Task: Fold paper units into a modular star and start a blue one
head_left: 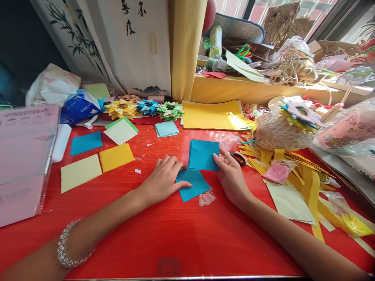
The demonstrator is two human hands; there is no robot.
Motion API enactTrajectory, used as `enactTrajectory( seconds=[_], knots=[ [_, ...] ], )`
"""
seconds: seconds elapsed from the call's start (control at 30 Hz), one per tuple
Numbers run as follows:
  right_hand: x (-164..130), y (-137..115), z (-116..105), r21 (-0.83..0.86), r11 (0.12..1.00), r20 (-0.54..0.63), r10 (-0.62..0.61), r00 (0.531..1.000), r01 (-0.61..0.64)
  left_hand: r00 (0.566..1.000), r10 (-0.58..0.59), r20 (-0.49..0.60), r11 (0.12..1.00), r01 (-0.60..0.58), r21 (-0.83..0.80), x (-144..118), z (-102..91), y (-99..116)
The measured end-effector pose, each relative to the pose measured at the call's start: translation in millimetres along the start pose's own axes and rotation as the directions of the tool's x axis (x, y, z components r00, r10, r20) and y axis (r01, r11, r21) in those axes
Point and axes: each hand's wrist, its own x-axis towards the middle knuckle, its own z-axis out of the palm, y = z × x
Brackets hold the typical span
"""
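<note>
Red, shiny bench point(181, 234) under bright light from a window behind the back edge. At the far left edge, a pink box point(25, 156). Near it, flat paper squares: pale yellow point(80, 171), orange-yellow point(116, 157), blue point(86, 142). Along the back edge, a white hanging scroll point(131, 43) with black writing, and folded paper stars point(145, 108) in front of it. In the middle, left hand point(162, 180) pressed flat, fingers spread, on a blue paper square point(193, 186) lying on the bench. Right hand point(230, 173) just beside it, thumb and fingers pinching the edge of a second blue paper sheet point(203, 155), lifted up a little. Black scissors point(238, 158) right behind that hand. Big yellow sheets point(215, 115) farther back. At the right edge, yellow paper strips point(307, 183) in a messy pile and a round woven ball point(275, 130).
</note>
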Motion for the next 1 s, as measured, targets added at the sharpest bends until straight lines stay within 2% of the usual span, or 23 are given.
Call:
enactTrajectory(
  seconds=[0.1, 0.17, 0.23, 0.5, 0.77, 1.0],
  knots=[
    [-1.2, -2.6, 3.3, 0.11, 0.993, 0.039, -0.046, 0.998, 0.042, 0.99, 0.144, 0.0, 0.988, -0.143, 0.05, -2.1, -3.0, 4.6],
    [-1.2, -3.9, 4.5, 0.135, 0.989, 0.048, -0.06, 0.997, 0.053, 0.959, 0.28, 0.049, 0.957, -0.283, 0.069, -4.2, -5.7, 8.4],
    [-0.9, -4.6, 4.9, 0.145, 0.988, 0.044, -0.058, 0.997, 0.051, 0.935, 0.345, 0.081, 0.933, -0.351, 0.08, -6.5, -7.3, 11.9],
    [1.0, -3.1, 4.1, 0.166, 0.986, 0.046, -0.038, 0.998, 0.03, 0.932, 0.362, -0.018, 0.917, -0.352, 0.186, -12.3, -5.5, 17.0],
    [1.5, -2.3, 3.4, 0.191, 0.981, 0.087, -0.044, 0.995, 0.026, 0.952, 0.306, 0.003, 0.928, -0.299, 0.223, -14.6, -9.2, 24.8],
    [2.0, -1.0, 1.9, 0.195, 0.981, 0.062, -0.017, 0.998, 0.005, 0.957, 0.292, 0.003, 0.928, -0.284, 0.241, -16.5, -7.2, 28.7]
  ],
)
